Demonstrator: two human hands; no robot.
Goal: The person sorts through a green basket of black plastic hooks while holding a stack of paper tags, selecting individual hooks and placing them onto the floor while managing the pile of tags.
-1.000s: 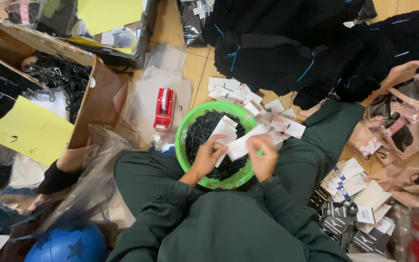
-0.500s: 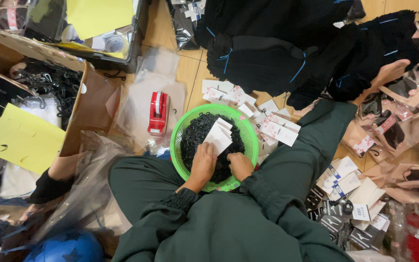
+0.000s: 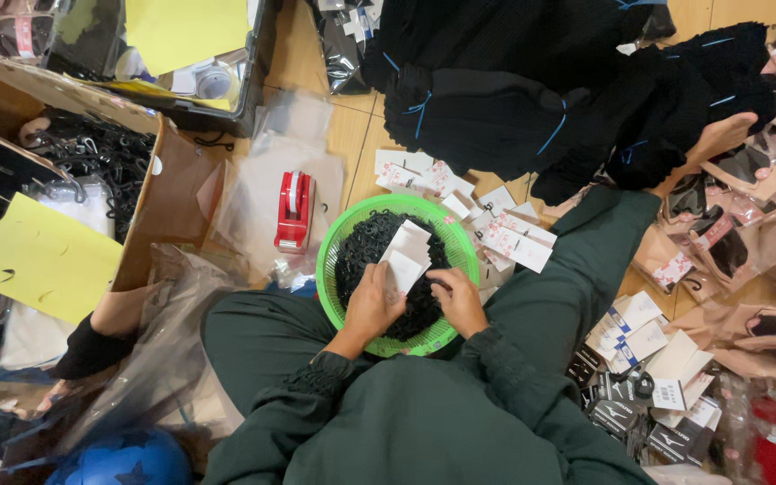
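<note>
Free room: bare wooden floor (image 3: 352,144) strip above the green basket (image 3: 339,235). Obstacles: red tape dispenser (image 3: 293,212) just left of basket; white cards (image 3: 505,235) touching its upper-right rim; black garment pile (image 3: 514,99) beyond; cardboard box (image 3: 168,193) left; packets (image 3: 747,260) crowding right.

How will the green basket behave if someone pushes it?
The green basket looks like thin open-mesh plastic, so probably light and slightly flexible. Round and shallow, it should slide rather than tip. The black pieces inside may shift.
</note>
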